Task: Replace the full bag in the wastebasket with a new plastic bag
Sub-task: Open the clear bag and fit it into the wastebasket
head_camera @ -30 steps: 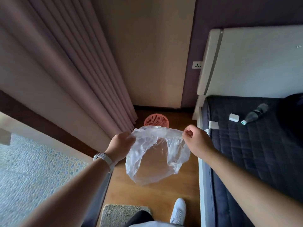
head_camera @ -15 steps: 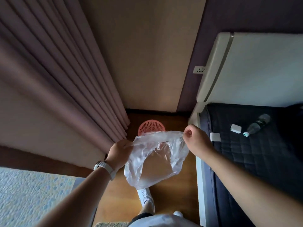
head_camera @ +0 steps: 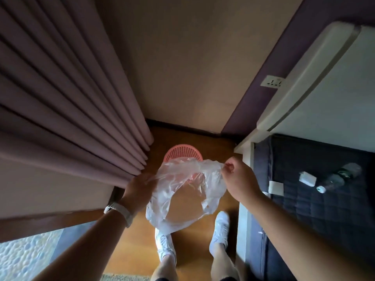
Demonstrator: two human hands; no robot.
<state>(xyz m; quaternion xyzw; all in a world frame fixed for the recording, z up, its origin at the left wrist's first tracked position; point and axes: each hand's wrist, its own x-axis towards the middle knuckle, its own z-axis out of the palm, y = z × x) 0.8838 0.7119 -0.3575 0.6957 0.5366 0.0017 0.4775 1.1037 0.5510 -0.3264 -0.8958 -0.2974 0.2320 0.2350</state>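
A clear plastic bag (head_camera: 182,191) hangs spread open between my two hands, above the wooden floor. My left hand (head_camera: 139,190) pinches its left rim and my right hand (head_camera: 238,179) pinches its right rim. Just beyond the bag stands a pink mesh wastebasket (head_camera: 182,152) on the floor near the corner; its front edge is hidden behind the bag. I cannot see inside the wastebasket.
Pleated curtains (head_camera: 71,108) hang close on the left. A bed with a dark quilted cover (head_camera: 324,199) borders the right, with a water bottle (head_camera: 338,177) and a small white block (head_camera: 307,178) on it. My feet in white shoes (head_camera: 164,246) stand on the floor strip.
I have stepped forward toward the corner; the wastebasket is nearer and both feet now show below the bag. Both hands keep the same hold on the bag.
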